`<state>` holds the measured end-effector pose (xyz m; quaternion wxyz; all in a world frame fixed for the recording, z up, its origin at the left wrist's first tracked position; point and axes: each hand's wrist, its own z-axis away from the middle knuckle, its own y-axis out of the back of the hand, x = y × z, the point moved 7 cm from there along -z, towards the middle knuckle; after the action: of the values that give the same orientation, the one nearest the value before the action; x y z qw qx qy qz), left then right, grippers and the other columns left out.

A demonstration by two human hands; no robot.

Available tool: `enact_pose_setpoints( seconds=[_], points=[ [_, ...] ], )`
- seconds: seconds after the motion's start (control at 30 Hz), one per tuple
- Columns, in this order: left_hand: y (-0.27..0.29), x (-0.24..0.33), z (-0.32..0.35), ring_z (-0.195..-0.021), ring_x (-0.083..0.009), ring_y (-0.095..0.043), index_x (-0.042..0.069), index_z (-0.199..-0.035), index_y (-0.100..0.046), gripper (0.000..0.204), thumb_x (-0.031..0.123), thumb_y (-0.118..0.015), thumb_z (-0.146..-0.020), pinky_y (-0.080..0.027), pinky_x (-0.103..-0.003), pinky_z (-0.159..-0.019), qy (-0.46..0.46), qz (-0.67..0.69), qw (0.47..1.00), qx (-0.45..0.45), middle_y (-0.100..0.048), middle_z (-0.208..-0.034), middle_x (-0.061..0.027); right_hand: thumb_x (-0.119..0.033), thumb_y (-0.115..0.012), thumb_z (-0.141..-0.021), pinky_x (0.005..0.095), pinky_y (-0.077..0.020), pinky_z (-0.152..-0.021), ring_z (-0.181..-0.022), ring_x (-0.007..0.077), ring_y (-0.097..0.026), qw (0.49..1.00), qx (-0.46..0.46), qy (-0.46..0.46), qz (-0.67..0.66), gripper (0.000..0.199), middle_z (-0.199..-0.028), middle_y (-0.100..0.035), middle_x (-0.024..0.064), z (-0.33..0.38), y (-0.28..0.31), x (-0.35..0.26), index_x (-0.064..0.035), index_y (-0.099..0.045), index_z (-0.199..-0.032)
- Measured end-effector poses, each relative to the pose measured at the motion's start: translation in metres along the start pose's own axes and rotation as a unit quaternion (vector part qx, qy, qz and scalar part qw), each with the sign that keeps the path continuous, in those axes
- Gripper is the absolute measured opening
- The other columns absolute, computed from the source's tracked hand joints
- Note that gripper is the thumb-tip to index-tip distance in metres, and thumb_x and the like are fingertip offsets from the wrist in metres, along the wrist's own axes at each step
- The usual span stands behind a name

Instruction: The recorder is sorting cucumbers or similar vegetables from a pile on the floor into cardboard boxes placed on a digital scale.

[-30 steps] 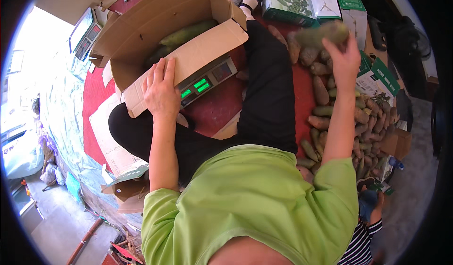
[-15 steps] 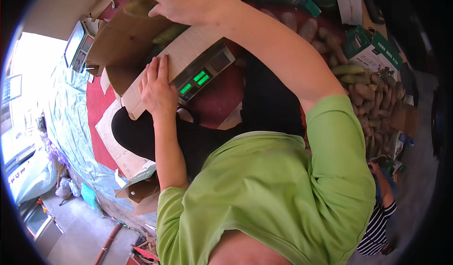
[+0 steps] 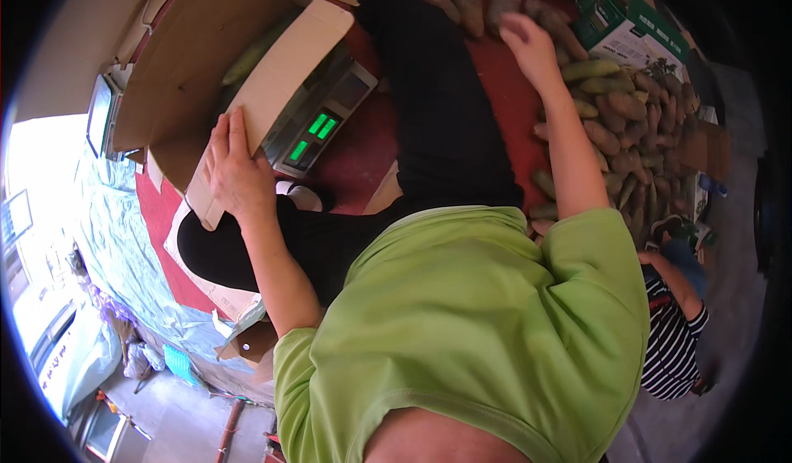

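Shirt cloth point(image 3: 462, 314) in lime green fills the foreground, and beyond it two legs in black trousers point(image 3: 441, 108) spread across a red mat point(image 3: 487, 75). The left hand point(image 3: 237, 170) rests on the near flap point(image 3: 289, 63) of a brown carton point(image 3: 165, 59); whether its thumb pinches the flap I cannot tell. The right hand point(image 3: 532, 50) is on the far side of the right leg, fingers loosely apart and slightly blurred, with nothing visible between them.

A brown, radish-like root point(image 3: 505, 5) lies just past the right fingertips, its long axis running roughly away from the body; contact cannot be made out. The right hand is much the nearer one to it, while the carton sits across the leg, over to the left.

Around that root, four stand out in a loose row, itself included. The heap point(image 3: 631, 120) to the right holds many more, too crowded to count, with several greenish ones on its near left edge. Inside the carton at least one green root point(image 3: 252, 54) shows. Under the carton is one scale point(image 3: 318, 137) with three lit green readouts; a second scale point(image 3: 101, 116) stands at the far left. One green-and-white box point(image 3: 631, 30) is beyond the heap, and one co-worker in a striped top point(image 3: 672, 339) is at the right.
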<state>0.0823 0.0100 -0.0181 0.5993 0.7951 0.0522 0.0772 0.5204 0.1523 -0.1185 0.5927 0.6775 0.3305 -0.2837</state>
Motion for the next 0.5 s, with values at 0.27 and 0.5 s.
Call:
enact_pose_setpoints(
  seconds=[0.27, 0.5],
  points=[
    [-0.003, 0.004, 0.002, -0.116, -0.0262, -0.054, 0.024, -0.133, -0.052, 0.067, 0.001, -0.061, -0.071, -0.041, -0.038, -0.099, 0.003, -0.032, 0.999, 0.017, -0.056, -0.129, -0.0006, -0.017, -0.061, -0.083, 0.0418, -0.0488, -0.086, -0.1, 0.0308, -0.063, 0.89, -0.327, -0.167, 0.269, 0.025, -0.107, -0.066, 0.0136, 0.255, -0.039, 0.256, -0.0098, -0.066, -0.106],
    [-0.007, 0.006, 0.002, -0.112, -0.0265, -0.057, 0.022, -0.131, -0.055, 0.062, 0.001, -0.061, -0.072, -0.045, -0.04, -0.092, -0.046, -0.022, 0.997, 0.055, -0.058, -0.127, -0.001, -0.025, -0.056, -0.084, 0.0447, -0.0489, -0.084, -0.091, 0.0399, -0.063, 0.875, -0.355, -0.268, 0.191, 0.026, -0.098, -0.067, 0.0182, 0.388, -0.084, 0.26, -0.0063, -0.069, -0.098]
  ],
)
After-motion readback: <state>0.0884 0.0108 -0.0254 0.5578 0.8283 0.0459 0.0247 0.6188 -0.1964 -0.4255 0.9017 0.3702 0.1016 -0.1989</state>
